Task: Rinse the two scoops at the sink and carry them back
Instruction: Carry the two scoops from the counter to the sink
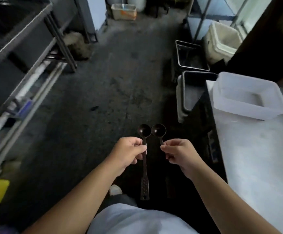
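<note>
Head view: left hand (129, 152) pinches the long dark scoop (144, 149) mid-handle, bowl up, at lower centre. Right hand (179, 153) pinches the second scoop (159, 131) just below its bowl. The bowls sit side by side, nearly touching, over dark floor (103, 81). White tub (248, 97) sits on the counter (259, 157), right edge.
</note>
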